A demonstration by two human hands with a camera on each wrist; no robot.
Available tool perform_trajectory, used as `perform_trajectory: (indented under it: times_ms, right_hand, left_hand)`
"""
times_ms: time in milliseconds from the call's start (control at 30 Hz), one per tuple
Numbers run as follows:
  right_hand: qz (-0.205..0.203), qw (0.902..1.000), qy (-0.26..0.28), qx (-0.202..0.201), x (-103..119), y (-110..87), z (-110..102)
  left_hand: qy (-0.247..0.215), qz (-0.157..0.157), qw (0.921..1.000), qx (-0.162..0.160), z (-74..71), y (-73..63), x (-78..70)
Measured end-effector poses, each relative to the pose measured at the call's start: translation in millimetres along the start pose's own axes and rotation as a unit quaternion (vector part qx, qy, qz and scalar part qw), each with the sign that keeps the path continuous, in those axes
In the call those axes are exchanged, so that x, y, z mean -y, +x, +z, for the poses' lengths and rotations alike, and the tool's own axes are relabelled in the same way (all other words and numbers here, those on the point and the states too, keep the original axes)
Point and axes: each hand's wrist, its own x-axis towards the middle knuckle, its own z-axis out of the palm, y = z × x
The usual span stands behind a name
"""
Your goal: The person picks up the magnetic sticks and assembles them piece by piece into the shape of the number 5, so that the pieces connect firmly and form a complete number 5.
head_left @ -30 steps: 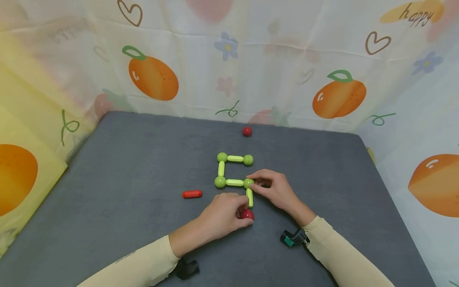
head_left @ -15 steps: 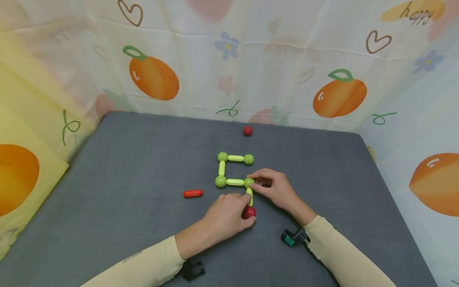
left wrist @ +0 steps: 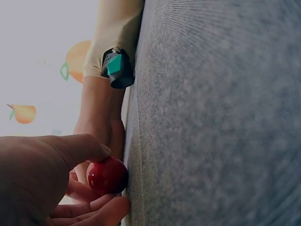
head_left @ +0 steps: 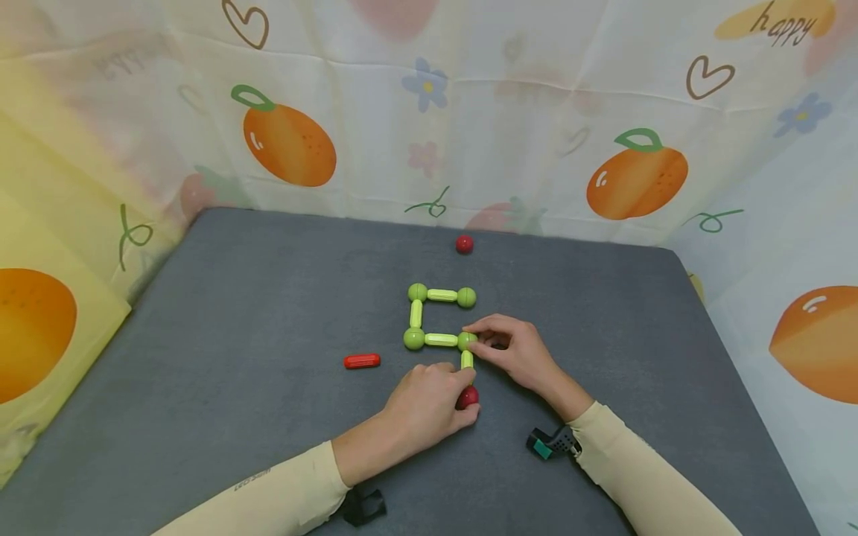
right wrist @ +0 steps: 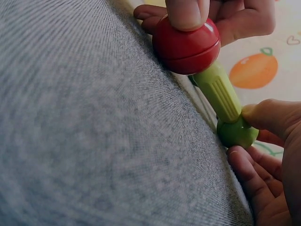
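My left hand [head_left: 427, 409] pinches a red ball [head_left: 468, 397] between thumb and fingers. In the right wrist view that red ball [right wrist: 187, 46] touches the end of a light green rod [right wrist: 217, 92]. The rod's other end meets a green ball [right wrist: 237, 133], which my right hand [head_left: 512, 351] grips with thumb and fingers. From this ball a chain of light green rods [head_left: 441, 340] and green balls [head_left: 414, 339] runs left, up and then right on the table. The left wrist view shows the red ball [left wrist: 108, 175] under my left thumb.
A loose red rod [head_left: 362, 361] lies left of the chain. Farther back, near the table's far edge, sits another red ball [head_left: 465, 244]. A fruit-printed cloth [head_left: 375, 149] hangs behind the grey table [head_left: 268, 298].
The left hand has moved slightly right and up, bringing the red ball against the free end of the lower green rod. The right hand has stayed on its green ball.
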Motion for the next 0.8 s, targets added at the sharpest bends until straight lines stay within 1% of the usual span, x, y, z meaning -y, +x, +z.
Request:
perform_trajectory:
  times_ms: [167, 333, 400, 533, 600, 667, 733, 800]
  right_hand:
    - [-0.001, 1.0, 0.0, 0.001, 0.2, 0.9, 0.3]
    - [-0.002, 1.0, 0.001, 0.001, -1.5, 0.2, 0.8]
    - [-0.001, 1.0, 0.002, 0.002, -1.9, -0.7, 0.8]
    - [0.001, 1.0, 0.003, 0.003, -2.3, -1.6, 0.9]
    - [0.002, 1.0, 0.002, 0.003, -2.0, -1.7, 0.8]
    - [0.001, 1.0, 0.001, 0.002, -1.8, -1.7, 0.9]
    - [-0.001, 1.0, 0.0, 0.0, -1.9, -1.3, 1.2]
    - [-0.002, 1.0, -0.001, 0.0, -1.8, -0.7, 1.7]
  left_hand:
    - [0.005, 0.002, 1.0, 0.007, -1.1, 0.1, -0.7]
    - [0.001, -0.001, 1.0, 0.009, -0.3, -0.4, -0.7]
    - [-0.009, -0.006, 0.9998, 0.014, 0.5, 0.0, -0.2]
    - [-0.052, -0.028, 0.9976, 0.037, -2.4, 1.5, 2.9]
    - [-0.08, -0.036, 0.9953, 0.041, -6.7, 2.5, 6.0]
    - [-0.099, -0.043, 0.9934, 0.037, -14.0, 3.6, 10.9]
    - [-0.11, -0.047, 0.9925, 0.023, -24.1, 4.3, 18.9]
    - [-0.112, -0.054, 0.9922, 0.008, -37.3, 3.6, 30.3]
